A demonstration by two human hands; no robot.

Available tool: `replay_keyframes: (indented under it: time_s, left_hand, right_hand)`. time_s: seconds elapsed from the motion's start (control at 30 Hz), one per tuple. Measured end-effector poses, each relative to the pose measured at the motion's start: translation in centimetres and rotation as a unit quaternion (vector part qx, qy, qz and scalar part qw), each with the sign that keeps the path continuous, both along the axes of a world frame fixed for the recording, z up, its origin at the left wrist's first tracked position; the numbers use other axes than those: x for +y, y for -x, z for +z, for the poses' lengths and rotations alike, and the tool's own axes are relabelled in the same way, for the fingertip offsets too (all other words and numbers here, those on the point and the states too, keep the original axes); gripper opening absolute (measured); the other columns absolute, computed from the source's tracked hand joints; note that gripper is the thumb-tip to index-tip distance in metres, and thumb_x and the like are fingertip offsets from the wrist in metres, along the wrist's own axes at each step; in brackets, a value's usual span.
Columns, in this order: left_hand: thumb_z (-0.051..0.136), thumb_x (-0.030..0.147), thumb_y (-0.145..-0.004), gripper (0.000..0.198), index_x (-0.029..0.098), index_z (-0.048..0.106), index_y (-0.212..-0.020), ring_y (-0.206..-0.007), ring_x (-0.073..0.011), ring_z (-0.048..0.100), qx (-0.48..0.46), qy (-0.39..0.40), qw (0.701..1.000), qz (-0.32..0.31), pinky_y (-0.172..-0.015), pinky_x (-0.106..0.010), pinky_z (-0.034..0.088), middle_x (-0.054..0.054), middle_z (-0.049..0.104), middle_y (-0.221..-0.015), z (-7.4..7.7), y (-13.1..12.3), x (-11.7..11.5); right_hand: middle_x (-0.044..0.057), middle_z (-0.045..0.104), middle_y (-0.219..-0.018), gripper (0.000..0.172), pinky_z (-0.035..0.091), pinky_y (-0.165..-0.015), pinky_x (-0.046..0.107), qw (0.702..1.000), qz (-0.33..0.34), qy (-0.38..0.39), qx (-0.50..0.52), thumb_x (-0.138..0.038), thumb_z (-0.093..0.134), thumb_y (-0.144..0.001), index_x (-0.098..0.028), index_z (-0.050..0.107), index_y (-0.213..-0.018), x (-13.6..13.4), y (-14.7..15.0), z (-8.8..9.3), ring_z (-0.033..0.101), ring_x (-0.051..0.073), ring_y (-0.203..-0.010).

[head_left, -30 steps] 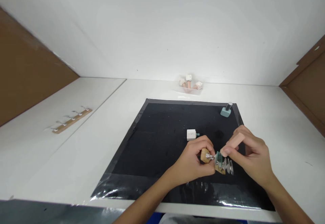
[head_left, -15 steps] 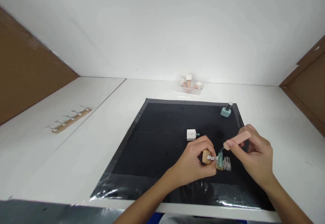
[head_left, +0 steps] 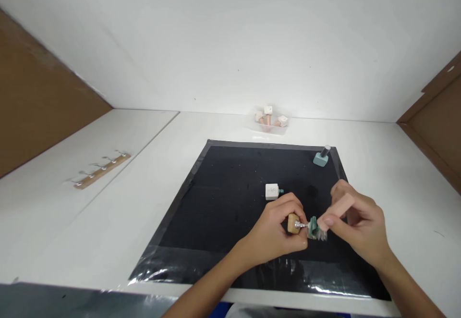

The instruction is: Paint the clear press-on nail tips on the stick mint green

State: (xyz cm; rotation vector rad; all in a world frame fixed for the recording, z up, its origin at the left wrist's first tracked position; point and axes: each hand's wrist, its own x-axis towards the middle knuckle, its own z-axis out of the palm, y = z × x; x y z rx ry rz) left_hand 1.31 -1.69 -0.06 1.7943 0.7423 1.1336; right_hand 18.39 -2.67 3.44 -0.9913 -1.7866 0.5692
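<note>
My left hand (head_left: pixel 275 229) is closed round a small wooden holder (head_left: pixel 293 223) with a metal clip that carries several nail tips (head_left: pixel 317 231), one of them painted teal. My right hand (head_left: pixel 360 226) pinches a pink brush cap (head_left: pixel 338 208) whose brush end touches the teal tip. Both hands hover low over the front right of a black mat (head_left: pixel 230 202). An open teal polish bottle (head_left: pixel 320 157) stands at the mat's far right corner. A white cube-shaped cap (head_left: pixel 272 191) lies on its side just behind my left hand.
A clear tray with three pink-and-white bottles (head_left: pixel 269 117) sits against the back wall. A wooden strip with metal hooks (head_left: pixel 101 170) lies on the white table at the left. Brown panels flank both sides.
My right hand drew the pink brush up and right off the tips, then brought it back down onto the teal one. My left hand barely moved.
</note>
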Motion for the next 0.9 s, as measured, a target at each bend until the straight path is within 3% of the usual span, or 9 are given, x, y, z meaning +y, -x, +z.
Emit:
replay_keyframes:
  time_s: [0.07,0.2,0.27,0.43,0.5,0.6,0.67,0.83,0.9]
  left_hand:
    - [0.056,0.005,-0.059,0.013,0.017,0.052,-0.063,-0.059,-0.0096,0.050,-0.002,-0.001,1.000,0.002,-0.055,-0.020,0.041,0.001,0.051,-0.069,-0.02,0.00,0.00]
    - [0.056,0.004,-0.057,0.015,0.017,0.053,-0.064,-0.059,-0.0092,0.049,-0.007,0.008,1.000,-0.002,-0.054,-0.020,0.040,0.001,0.050,-0.068,-0.09,0.01,-0.01]
    - [0.057,0.004,-0.057,0.014,0.017,0.053,-0.063,-0.059,-0.0095,0.049,-0.006,0.014,1.000,-0.003,-0.055,-0.021,0.041,0.001,0.050,-0.068,-0.14,0.02,-0.03]
    - [0.057,0.005,-0.057,0.014,0.017,0.053,-0.062,-0.059,-0.0099,0.049,-0.014,0.030,0.999,-0.005,-0.055,-0.021,0.040,0.001,0.051,-0.068,-0.21,0.04,-0.02]
    - [0.056,0.005,-0.056,0.014,0.017,0.053,-0.062,-0.059,-0.0098,0.049,-0.015,0.038,0.999,-0.009,-0.055,-0.021,0.039,0.001,0.051,-0.067,-0.15,0.06,0.04]
    - [0.056,0.004,-0.055,0.015,0.017,0.051,-0.060,-0.057,-0.0091,0.047,-0.021,0.056,0.998,-0.017,-0.053,-0.021,0.037,0.002,0.049,-0.066,0.05,0.07,0.11]
    - [0.056,0.003,-0.055,0.015,0.017,0.050,-0.060,-0.057,-0.0088,0.045,-0.029,0.065,0.997,-0.024,-0.052,-0.020,0.035,0.002,0.049,-0.065,0.15,0.08,0.15]
    - [0.057,0.003,-0.055,0.015,0.016,0.051,-0.061,-0.059,-0.0091,0.046,-0.052,0.090,0.993,-0.051,-0.055,-0.021,0.036,0.002,0.050,-0.068,-0.02,0.16,0.18]
    - [0.058,0.003,-0.055,0.016,0.016,0.053,-0.062,-0.061,-0.0095,0.047,-0.059,0.104,0.991,-0.063,-0.057,-0.022,0.036,0.001,0.051,-0.070,-0.18,0.19,0.16]
  right_hand:
    - [-0.004,0.043,-0.049,0.029,0.034,-0.047,0.027,1.000,0.005,-0.005,-0.016,-0.024,0.067,-0.080,-0.021,0.056,-0.053,0.00,0.07,-0.01,0.041,0.013,-0.051]
    - [-0.005,0.038,-0.052,0.023,0.030,-0.046,0.027,0.994,-0.102,-0.041,-0.027,-0.015,0.069,-0.076,-0.021,0.059,-0.056,0.06,0.11,-0.15,0.039,0.012,-0.051]
    - [-0.004,0.040,-0.052,0.022,0.030,-0.047,0.028,0.992,-0.118,-0.042,-0.006,-0.016,0.068,-0.077,-0.022,0.060,-0.058,0.08,-0.02,-0.25,0.039,0.013,-0.052]
    - [-0.003,0.049,-0.049,0.025,0.037,-0.051,0.030,0.999,0.027,0.005,0.021,-0.027,0.067,-0.081,-0.022,0.061,-0.057,0.00,-0.28,-0.32,0.042,0.014,-0.051]
    - [-0.002,0.050,-0.050,0.024,0.036,-0.050,0.029,1.000,0.023,0.006,0.010,-0.026,0.068,-0.080,-0.022,0.061,-0.057,-0.06,-0.23,-0.27,0.043,0.014,-0.052]
    - [-0.002,0.050,-0.054,0.020,0.032,-0.048,0.027,0.998,-0.062,-0.003,0.010,-0.020,0.068,-0.080,-0.022,0.063,-0.060,-0.14,-0.17,-0.24,0.042,0.013,-0.054]
    - [-0.003,0.050,-0.055,0.019,0.033,-0.049,0.028,0.996,-0.082,-0.004,0.034,-0.021,0.067,-0.082,-0.023,0.063,-0.063,-0.13,-0.22,-0.27,0.043,0.013,-0.054]
    - [-0.003,0.055,-0.056,0.022,0.038,-0.054,0.029,0.995,0.065,0.007,0.071,-0.034,0.064,-0.085,-0.023,0.061,-0.066,-0.06,-0.46,-0.34,0.046,0.014,-0.056]
    - [-0.002,0.056,-0.057,0.021,0.038,-0.055,0.030,0.996,0.070,0.016,0.051,-0.033,0.065,-0.085,-0.023,0.062,-0.066,-0.09,-0.48,-0.34,0.046,0.014,-0.057]
